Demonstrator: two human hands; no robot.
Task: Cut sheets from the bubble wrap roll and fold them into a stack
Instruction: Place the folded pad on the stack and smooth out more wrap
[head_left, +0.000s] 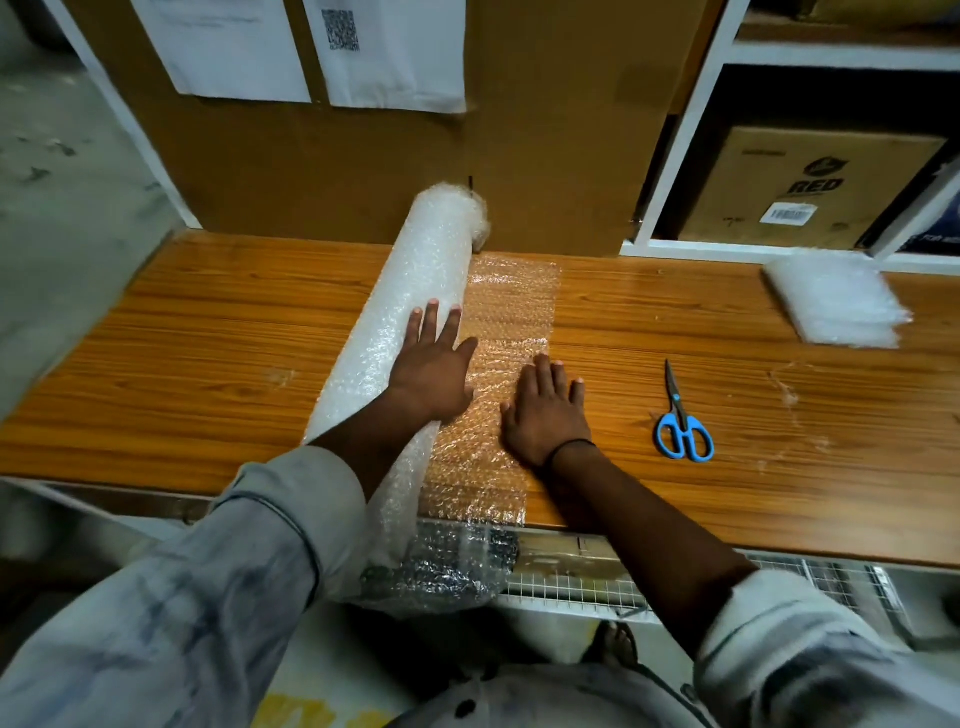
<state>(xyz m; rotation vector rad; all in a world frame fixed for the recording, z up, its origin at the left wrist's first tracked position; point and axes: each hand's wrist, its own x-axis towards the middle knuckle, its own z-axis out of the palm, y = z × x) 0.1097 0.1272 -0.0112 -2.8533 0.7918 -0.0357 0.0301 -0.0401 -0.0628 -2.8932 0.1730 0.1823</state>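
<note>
A long bubble wrap roll (410, 291) lies across the wooden table (208, 353), its near end hanging over the front edge. A short length of unrolled wrap (511, 306) lies flat on the table to the right of the roll. My left hand (434, 364) rests flat with spread fingers on the roll's right side. My right hand (545, 410) presses flat on the right edge of the unrolled wrap. Blue-handled scissors (683, 421) lie closed on the table to the right of my right hand. A stack of folded bubble wrap sheets (834, 301) sits at the far right.
A big cardboard panel (545, 156) with papers taped on stands behind the table. White shelving at the back right holds a brown carton (800, 187). A wire grid rack (675, 587) runs below the table's front edge.
</note>
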